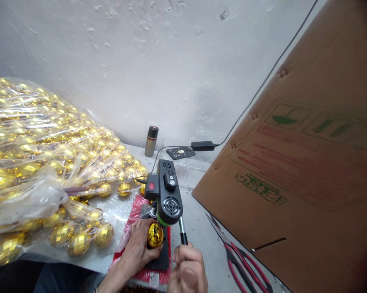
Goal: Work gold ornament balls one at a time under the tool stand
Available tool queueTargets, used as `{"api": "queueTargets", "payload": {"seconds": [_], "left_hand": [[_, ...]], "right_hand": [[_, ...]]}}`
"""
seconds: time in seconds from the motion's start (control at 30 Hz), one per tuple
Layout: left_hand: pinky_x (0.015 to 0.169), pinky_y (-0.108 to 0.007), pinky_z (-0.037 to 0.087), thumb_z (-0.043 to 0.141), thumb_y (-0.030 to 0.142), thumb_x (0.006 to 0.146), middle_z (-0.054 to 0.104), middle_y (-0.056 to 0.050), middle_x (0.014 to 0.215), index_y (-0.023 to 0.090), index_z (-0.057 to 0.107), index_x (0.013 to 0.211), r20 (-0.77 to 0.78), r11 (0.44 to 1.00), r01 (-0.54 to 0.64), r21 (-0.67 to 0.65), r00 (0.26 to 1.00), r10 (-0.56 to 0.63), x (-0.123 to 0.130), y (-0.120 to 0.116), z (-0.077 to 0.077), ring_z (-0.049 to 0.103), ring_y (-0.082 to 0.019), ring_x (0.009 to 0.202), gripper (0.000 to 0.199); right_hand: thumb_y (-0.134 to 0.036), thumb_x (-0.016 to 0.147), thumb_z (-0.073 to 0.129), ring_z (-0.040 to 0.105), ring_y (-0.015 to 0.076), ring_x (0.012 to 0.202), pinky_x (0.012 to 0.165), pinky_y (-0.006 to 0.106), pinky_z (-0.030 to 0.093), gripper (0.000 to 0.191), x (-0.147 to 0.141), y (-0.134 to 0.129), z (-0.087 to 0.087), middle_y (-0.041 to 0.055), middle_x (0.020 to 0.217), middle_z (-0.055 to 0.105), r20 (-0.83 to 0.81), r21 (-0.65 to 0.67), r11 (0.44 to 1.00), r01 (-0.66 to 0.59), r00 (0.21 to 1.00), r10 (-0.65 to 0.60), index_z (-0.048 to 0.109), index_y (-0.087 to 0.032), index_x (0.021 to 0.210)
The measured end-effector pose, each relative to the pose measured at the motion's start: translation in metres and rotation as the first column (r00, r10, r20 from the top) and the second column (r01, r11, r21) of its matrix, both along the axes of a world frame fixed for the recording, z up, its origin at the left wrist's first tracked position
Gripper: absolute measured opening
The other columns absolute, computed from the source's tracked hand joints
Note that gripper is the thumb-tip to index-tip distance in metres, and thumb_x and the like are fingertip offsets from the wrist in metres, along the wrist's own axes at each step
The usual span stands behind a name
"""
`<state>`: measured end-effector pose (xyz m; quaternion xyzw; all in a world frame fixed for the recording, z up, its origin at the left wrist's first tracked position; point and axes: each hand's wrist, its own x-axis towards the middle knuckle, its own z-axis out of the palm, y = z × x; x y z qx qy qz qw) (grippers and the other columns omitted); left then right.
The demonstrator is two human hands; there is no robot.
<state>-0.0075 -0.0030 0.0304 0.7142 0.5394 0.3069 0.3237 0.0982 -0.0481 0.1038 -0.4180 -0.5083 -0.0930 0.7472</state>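
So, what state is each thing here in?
Gold ball: held in the left hand
Lever: gripped by the right hand
Black machine: on or off, can't tell
Scissors: lying flat
Bottle: upright, capped
Power adapter: cabled at both ends
Phone: lying flat
Plastic bag: bulging with gold balls
Cardboard box: contents hidden

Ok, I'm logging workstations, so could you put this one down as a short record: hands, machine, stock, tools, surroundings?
Left hand: fingers and thumb around a gold ball, by the machine's lower end
Right hand: gripping the lever
Machine: black
Stock: clear plastic bag of gold balls, left
Tools: scissors, red and black handles, right
Surroundings: cardboard box, right; bottle near the wall
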Motion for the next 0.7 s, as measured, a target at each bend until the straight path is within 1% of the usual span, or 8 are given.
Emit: {"api": "queueTargets", "payload": {"seconds": [0.17,0.37,0.5,0.57,0.7], "left_hand": [[0.101,-0.053,0.052,0.075,0.03,0.077,0.074,-0.011,0.114,0.023,0.069,0.118,0.001,1.0,-0.006,-0.011,1.0,0.006,0.0,0.0,0.002,0.067,-0.036,0.111,0.041],[0.102,-0.054,0.053,0.076,0.029,0.076,0.075,-0.011,0.116,0.024,0.07,0.122,0.015,1.0,-0.008,0.013,1.0,0.008,0.001,0.001,0.0,0.067,-0.037,0.113,0.047],[0.101,-0.054,0.053,0.076,0.03,0.075,0.076,-0.011,0.116,0.023,0.071,0.122,0.015,1.0,-0.013,0.02,1.0,0.013,0.001,0.001,-0.001,0.068,-0.037,0.112,0.047],[0.102,-0.054,0.052,0.076,0.03,0.075,0.075,-0.012,0.116,0.023,0.071,0.122,0.017,1.0,-0.013,0.017,1.0,0.012,0.002,0.001,-0.002,0.068,-0.037,0.112,0.047],[0.102,-0.054,0.051,0.076,0.029,0.075,0.075,-0.012,0.115,0.023,0.071,0.121,0.019,1.0,-0.02,0.018,1.0,0.02,0.003,0.002,-0.005,0.067,-0.037,0.112,0.046]], "right_hand": [[-0.026,0.114,0.042,0.046,0.0098,0.056,0.08,0.03,0.05,0.044,-0.001,0.002,-0.007,-0.0063,0.066,0.051,-0.024,-0.011,0.999,0.031,0.999,-0.032,0.045,-0.023,0.07],[-0.025,0.113,0.042,0.044,0.0096,0.055,0.068,0.028,0.046,0.043,0.001,0.008,-0.016,-0.006,0.065,0.048,-0.018,0.059,0.998,-0.003,1.0,0.004,0.044,-0.023,0.07],[-0.025,0.112,0.04,0.042,0.0095,0.054,0.064,0.027,0.045,0.043,0.005,0.011,-0.021,-0.0062,0.066,0.046,0.017,0.094,0.995,-0.027,1.0,0.025,0.043,-0.023,0.069],[-0.025,0.112,0.04,0.042,0.0098,0.054,0.062,0.027,0.045,0.044,0.006,0.012,-0.024,-0.0061,0.066,0.046,0.033,0.101,0.994,-0.029,0.999,0.025,0.044,-0.024,0.069],[-0.025,0.112,0.039,0.043,0.0097,0.054,0.063,0.027,0.045,0.045,0.003,0.01,-0.034,-0.0055,0.066,0.047,-0.006,0.082,0.997,-0.012,1.0,0.012,0.044,-0.023,0.068]]}}
